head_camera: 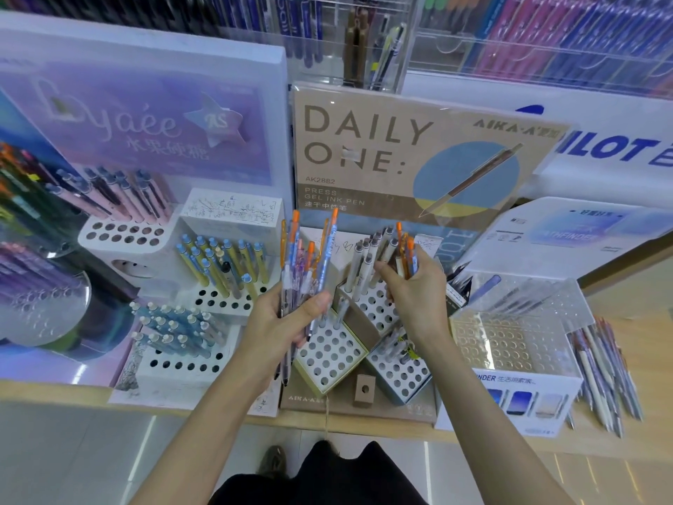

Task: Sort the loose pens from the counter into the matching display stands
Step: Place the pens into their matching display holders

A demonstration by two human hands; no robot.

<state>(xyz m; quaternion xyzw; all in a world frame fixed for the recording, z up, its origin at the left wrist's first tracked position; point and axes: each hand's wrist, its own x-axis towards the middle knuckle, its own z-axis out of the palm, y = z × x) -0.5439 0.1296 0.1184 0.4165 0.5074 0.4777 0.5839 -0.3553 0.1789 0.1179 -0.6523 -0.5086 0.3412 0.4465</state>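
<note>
nearest, the left hand [287, 322] is wrapped round a fat bundle of clear-barrelled pens with orange push-buttons [306, 256]. its fingers curl behind the bundle and the thumb presses across the front. held upright like this, the bundle probably serves as stock to draw from. just beside it, the right hand [415, 289] pinches a few more orange-topped pens [406, 249] between thumb and curled fingers, seemingly to separate them for sorting.

directly under the left fingers sits a white perforated tray with a yellow-green rim [329, 359]. its visible holes are nearly all vacant, so it may be their home, though the match is uncertain. below the right wrist, a second white perforated tray [400, 373] holds a few pale pens. just beyond the right fingertips, a brown card block [357, 324] carries grey-and-white pens [368, 253].

well to the right of the right hand, loose pens with white and lilac barrels [604, 373] lie on the pale wooden counter [652, 326], beside a clear acrylic stand [510, 340]. left of the left fingers, white stands hold yellow pens with blue caps [225, 264] and pale blue pens [174, 329]. farthest stands a brown "daily one" sign [400, 158].
</note>
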